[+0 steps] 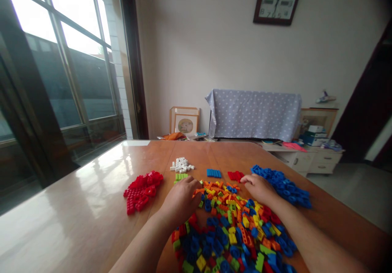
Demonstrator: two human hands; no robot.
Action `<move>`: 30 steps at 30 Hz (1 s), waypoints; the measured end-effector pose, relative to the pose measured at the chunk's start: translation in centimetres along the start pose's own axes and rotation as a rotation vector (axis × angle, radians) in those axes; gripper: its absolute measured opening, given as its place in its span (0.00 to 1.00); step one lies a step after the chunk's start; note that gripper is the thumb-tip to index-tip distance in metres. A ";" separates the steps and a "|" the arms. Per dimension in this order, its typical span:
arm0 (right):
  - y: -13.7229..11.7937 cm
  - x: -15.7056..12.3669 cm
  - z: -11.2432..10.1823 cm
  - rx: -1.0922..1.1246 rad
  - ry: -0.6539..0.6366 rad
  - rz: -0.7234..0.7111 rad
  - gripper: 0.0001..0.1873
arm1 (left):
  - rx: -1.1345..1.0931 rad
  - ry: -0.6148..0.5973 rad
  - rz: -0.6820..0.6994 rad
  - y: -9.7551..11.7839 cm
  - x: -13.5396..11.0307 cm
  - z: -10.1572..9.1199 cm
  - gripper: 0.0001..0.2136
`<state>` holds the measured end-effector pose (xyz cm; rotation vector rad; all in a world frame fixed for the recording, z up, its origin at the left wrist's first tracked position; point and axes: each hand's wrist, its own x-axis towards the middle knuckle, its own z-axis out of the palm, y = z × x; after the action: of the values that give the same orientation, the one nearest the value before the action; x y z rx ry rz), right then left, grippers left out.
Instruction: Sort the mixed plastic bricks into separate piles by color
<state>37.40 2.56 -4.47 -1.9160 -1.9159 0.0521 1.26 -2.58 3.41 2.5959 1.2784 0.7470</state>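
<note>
A large mixed heap of plastic building bricks (232, 236) in orange, yellow, green, blue and red spreads over the table between my forearms. My left hand (185, 193) rests over the heap's upper left edge, palm down; its fingers curl out of sight beneath it. Just beyond it lies a small block of light green bricks (181, 177). My right hand (259, 186) reaches past the heap's far right side. Its bent fingertips meet at the right end of a small group of red bricks (234, 176), closed on one there. Between the hands, blue bricks (213, 173) lie in a neat row.
Sorted heaps stand around: red bricks (142, 191) at left, white bricks (181, 165) at the back, blue bricks (281, 185) at right. The wooden table (82, 220) reflects window light. Behind it are a low cabinet (320, 160) and something under a dotted cloth (255, 113).
</note>
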 end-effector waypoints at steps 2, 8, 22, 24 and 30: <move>-0.4 -0.1 0.1 0.001 -0.027 -0.044 0.18 | 0.006 -0.008 -0.004 0.1 0.0 -0.1 0.09; 0.9 0.6 0.5 0.021 0.006 0.040 0.15 | 0.003 -0.026 -0.010 0.3 0.1 -0.5 0.09; 4.2 2.1 2.8 0.241 0.068 0.119 0.25 | 0.012 -0.022 -0.024 0.1 0.1 -0.1 0.09; 4.1 2.1 2.7 0.256 0.065 0.107 0.26 | 0.010 -0.018 -0.013 0.0 0.1 -0.1 0.09; 3.0 1.7 1.6 0.131 0.018 -0.010 0.26 | 0.000 -0.009 -0.003 -0.2 0.1 0.2 0.08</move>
<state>39.76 4.74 -6.38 -1.8148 -1.8620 0.1532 1.29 -2.40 3.17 2.5938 1.2796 0.7338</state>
